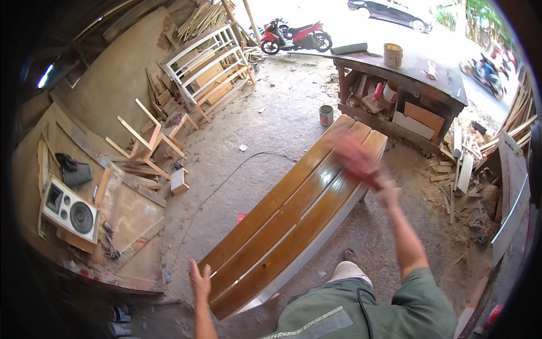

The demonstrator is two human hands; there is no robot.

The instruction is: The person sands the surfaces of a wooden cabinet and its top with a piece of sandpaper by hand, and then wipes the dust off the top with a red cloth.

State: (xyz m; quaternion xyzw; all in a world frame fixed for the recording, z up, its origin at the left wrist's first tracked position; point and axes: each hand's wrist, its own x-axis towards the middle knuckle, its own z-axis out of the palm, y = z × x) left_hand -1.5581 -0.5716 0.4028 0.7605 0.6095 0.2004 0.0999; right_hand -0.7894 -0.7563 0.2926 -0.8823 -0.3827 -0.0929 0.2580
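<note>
Strokes should follow the grain of the glossy brown slatted wooden bench [293,217]; right hand [389,195] clamps a blurred reddish cloth [353,158], left hand [199,281] rests open, steadying the near end.

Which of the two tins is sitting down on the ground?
The small grey tin, standing upright on the dirt floor just past the far end of the shiny brown bench. The other, a yellowish tin, stands up high on the dark workbench.

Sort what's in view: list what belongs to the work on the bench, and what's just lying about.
In use: slatted bench; reddish cloth, blurred, in the right hand; left hand at the bench's near end.

Lying about: speaker; small tin on the ground; white frame; workbench; wood offcuts.
</note>
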